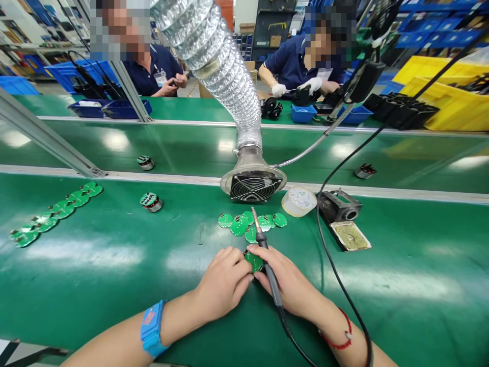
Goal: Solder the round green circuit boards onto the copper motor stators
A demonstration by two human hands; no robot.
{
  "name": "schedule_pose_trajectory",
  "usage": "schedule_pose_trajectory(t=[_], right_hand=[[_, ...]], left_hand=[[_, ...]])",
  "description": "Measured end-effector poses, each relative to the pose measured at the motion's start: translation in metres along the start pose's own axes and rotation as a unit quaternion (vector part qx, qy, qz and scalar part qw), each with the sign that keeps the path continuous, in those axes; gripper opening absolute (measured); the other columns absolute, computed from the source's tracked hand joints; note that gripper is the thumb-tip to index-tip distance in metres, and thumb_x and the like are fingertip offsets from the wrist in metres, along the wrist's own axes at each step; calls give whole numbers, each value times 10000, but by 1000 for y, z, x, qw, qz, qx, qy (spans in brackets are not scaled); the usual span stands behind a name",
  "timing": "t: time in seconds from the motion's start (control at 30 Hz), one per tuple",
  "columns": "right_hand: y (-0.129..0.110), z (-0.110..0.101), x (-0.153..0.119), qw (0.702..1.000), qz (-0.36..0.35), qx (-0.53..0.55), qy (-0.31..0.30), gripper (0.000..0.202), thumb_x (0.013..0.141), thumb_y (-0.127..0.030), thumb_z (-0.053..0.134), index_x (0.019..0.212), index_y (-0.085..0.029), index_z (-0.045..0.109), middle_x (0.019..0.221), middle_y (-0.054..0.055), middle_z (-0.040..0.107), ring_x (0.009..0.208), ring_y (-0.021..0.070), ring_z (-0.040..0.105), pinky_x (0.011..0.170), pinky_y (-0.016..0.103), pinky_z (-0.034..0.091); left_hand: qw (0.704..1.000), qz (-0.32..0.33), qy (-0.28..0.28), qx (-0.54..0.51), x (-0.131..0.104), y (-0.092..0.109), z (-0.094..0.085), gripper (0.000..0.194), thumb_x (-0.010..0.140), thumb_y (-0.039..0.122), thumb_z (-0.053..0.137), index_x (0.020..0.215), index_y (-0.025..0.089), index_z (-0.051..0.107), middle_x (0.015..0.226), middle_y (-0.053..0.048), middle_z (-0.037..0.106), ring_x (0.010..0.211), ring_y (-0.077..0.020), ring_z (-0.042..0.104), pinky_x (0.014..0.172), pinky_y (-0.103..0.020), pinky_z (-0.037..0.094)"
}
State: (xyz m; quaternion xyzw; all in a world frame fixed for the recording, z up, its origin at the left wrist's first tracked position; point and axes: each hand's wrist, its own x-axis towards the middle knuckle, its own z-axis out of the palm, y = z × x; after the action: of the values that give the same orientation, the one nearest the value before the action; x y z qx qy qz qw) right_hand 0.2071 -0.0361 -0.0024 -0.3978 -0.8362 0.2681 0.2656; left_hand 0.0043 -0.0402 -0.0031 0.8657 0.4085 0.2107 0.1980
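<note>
Between my hands is a round green circuit board, apparently on top of a part that my fingers mostly hide. My left hand has its fingers closed on the board's left side. My right hand pinches the right side and also carries a soldering iron, its tip pointing away from me. Several loose round green boards lie on the table just beyond the tip. A blue strap is on my left wrist and a red cord on my right.
A fume extractor hangs behind the boards. White tape roll and iron stand sit right of it, with a black cable looping down. Overlapping boards lie left, near a round motor-like part. Two people work across.
</note>
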Motion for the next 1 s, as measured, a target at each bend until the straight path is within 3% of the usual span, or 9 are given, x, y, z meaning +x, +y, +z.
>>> schedule_pose_trajectory(t=[0.2, 0.43, 0.53, 0.63, 0.83, 1.0], right_hand=[[2, 3, -3, 1000, -24, 6, 16, 548, 894, -94, 510, 1399, -276, 403, 1242, 94, 669, 1121, 237, 660, 960, 448, 562], [1, 3, -3, 996, -33, 28, 81, 512, 913, -151, 548, 1389, -259, 392, 1342, 123, 610, 1287, 265, 554, 1038, 494, 497], [0, 8, 1, 988, -10, 40, 148, 406, 928, -147, 513, 1309, -272, 450, 1117, 76, 689, 1076, 230, 657, 921, 422, 557], [0, 13, 6, 983, -9, 42, 179, 355, 925, -134, 499, 1248, -280, 466, 926, 25, 686, 842, 196, 670, 793, 361, 570], [-2, 8, 10, 984, -25, -21, 177, 307, 909, -87, 492, 1153, -271, 481, 834, 0, 655, 740, 187, 606, 717, 339, 530], [-5, -2, 8, 987, -37, -51, 146, 258, 913, -79, 485, 1094, -261, 518, 781, 5, 636, 733, 204, 550, 667, 341, 500]], left_hand=[[986, -75, 22, -148, 8, 0, 2, 145, 934, 186, 493, 845, 201, 605, 861, -30, 572, 874, -193, 538, 802, -346, 466], [976, -129, 33, -170, 18, 3, 1, 137, 907, 177, 518, 803, 204, 602, 839, -18, 572, 864, -190, 532, 795, -339, 469], [975, -138, 29, -169, 19, 3, 1, 134, 907, 191, 527, 807, 206, 616, 836, -20, 570, 868, -195, 536, 783, -336, 471], [976, -140, 26, -167, 21, 2, 2, 145, 918, 219, 532, 806, 204, 623, 829, -24, 566, 861, -197, 533, 773, -337, 468], [975, -115, 35, -186, 21, -1, 3, 113, 861, 139, 551, 771, 198, 585, 820, -16, 549, 863, -192, 518, 778, -326, 453], [968, -125, 41, -213, 21, -1, 3, 154, 918, 182, 499, 776, 199, 556, 834, -21, 545, 874, -195, 507, 794, -340, 444]])
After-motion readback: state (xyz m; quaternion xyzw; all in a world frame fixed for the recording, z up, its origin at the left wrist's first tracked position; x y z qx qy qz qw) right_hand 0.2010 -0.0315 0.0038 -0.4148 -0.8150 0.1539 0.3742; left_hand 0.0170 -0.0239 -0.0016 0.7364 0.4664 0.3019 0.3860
